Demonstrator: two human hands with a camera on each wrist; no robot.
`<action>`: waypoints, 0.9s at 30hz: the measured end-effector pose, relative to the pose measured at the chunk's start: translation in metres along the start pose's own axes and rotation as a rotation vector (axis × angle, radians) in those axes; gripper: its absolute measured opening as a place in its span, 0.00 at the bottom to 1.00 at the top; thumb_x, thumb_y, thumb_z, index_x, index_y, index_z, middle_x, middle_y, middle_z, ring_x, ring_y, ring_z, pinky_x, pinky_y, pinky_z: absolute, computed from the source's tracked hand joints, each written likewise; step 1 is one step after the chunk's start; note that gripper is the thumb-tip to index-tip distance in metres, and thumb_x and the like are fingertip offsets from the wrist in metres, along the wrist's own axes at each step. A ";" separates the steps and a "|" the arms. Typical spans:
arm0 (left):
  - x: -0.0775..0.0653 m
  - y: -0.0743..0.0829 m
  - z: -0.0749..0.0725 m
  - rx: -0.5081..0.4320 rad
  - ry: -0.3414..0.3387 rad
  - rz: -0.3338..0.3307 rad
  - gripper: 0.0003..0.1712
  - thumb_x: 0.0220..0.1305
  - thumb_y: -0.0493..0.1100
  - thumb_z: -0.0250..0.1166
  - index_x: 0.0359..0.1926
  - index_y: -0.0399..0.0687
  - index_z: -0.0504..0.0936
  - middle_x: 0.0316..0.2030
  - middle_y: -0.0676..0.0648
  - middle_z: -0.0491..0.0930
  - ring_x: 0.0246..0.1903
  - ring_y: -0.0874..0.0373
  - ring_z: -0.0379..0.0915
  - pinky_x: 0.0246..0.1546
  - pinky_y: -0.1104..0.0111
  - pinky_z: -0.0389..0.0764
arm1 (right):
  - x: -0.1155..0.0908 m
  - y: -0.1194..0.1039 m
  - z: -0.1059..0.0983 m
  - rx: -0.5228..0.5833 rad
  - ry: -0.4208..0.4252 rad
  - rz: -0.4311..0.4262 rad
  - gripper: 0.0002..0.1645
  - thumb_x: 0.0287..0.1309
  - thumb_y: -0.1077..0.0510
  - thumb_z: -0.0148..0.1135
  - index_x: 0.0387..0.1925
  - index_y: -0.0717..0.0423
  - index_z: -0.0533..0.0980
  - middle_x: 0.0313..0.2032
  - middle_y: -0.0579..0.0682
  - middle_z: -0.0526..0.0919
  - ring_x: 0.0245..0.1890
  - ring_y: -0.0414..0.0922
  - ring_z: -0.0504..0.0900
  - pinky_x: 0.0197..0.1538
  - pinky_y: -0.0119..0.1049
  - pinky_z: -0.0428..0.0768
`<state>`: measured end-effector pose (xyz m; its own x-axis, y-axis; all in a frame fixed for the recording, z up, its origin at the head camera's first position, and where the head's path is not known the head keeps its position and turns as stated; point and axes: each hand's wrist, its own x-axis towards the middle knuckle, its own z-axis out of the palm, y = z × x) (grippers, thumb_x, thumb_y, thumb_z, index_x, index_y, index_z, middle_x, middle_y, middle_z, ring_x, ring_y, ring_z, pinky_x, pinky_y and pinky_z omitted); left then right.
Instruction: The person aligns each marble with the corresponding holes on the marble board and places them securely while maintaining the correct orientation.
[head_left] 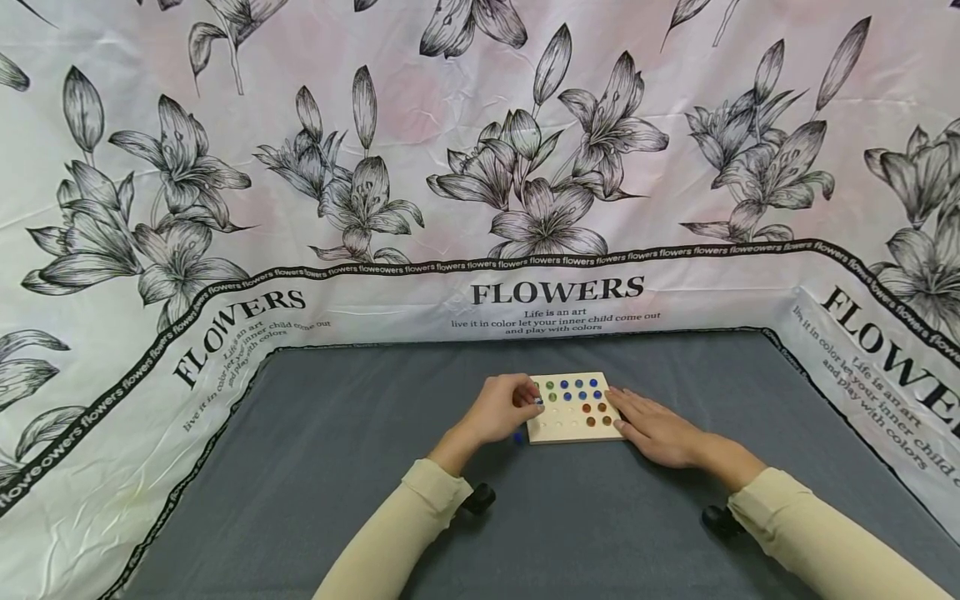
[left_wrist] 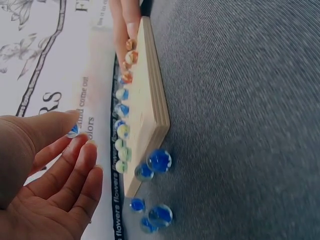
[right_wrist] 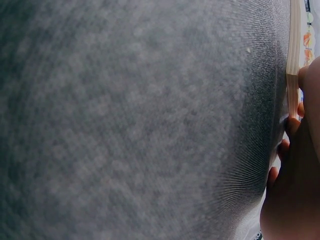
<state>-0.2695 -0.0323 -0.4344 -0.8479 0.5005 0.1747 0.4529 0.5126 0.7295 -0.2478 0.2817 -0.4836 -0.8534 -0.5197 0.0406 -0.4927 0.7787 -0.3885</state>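
Note:
A pale wooden board with rows of round hollows lies on the grey cloth. Blue marbles and green marbles sit in its far rows; orange-brown marbles fill hollows at the near right. Over the board's left side, my left hand pinches a clear-and-blue marble between thumb and fingertips. The right hand lies with extended fingers along the board's right edge, fingertips on its top. Several loose blue marbles lie on the cloth beside the board's left edge, mostly hidden from the head view by my left hand.
Grey cloth covers the tabletop around the board. A white flower-printed sheet with lettering rises behind and at both sides. Black devices sit under the left wrist and the right wrist.

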 end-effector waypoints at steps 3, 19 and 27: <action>0.003 0.002 0.003 0.001 -0.005 0.001 0.06 0.69 0.38 0.69 0.44 0.42 0.84 0.35 0.49 0.82 0.33 0.61 0.77 0.38 0.69 0.78 | 0.001 0.002 0.001 0.014 -0.022 0.023 0.38 0.82 0.43 0.40 0.79 0.61 0.53 0.79 0.61 0.53 0.78 0.64 0.51 0.74 0.63 0.52; 0.023 0.003 0.024 0.022 -0.033 -0.024 0.05 0.66 0.37 0.71 0.41 0.41 0.84 0.32 0.51 0.81 0.30 0.65 0.75 0.35 0.73 0.76 | 0.000 0.003 0.003 -0.018 0.005 -0.009 0.37 0.82 0.42 0.39 0.79 0.60 0.54 0.78 0.62 0.56 0.76 0.66 0.54 0.72 0.65 0.56; 0.031 0.008 0.035 0.088 -0.046 -0.024 0.06 0.65 0.37 0.72 0.39 0.41 0.83 0.31 0.52 0.80 0.30 0.66 0.73 0.34 0.76 0.75 | 0.003 0.004 0.002 -0.002 -0.029 0.044 0.38 0.82 0.42 0.40 0.80 0.60 0.53 0.79 0.60 0.53 0.78 0.63 0.51 0.74 0.62 0.53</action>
<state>-0.2827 0.0116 -0.4467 -0.8462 0.5179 0.1255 0.4567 0.5835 0.6715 -0.2523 0.2826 -0.4872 -0.8689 -0.4950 -0.0030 -0.4552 0.8015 -0.3877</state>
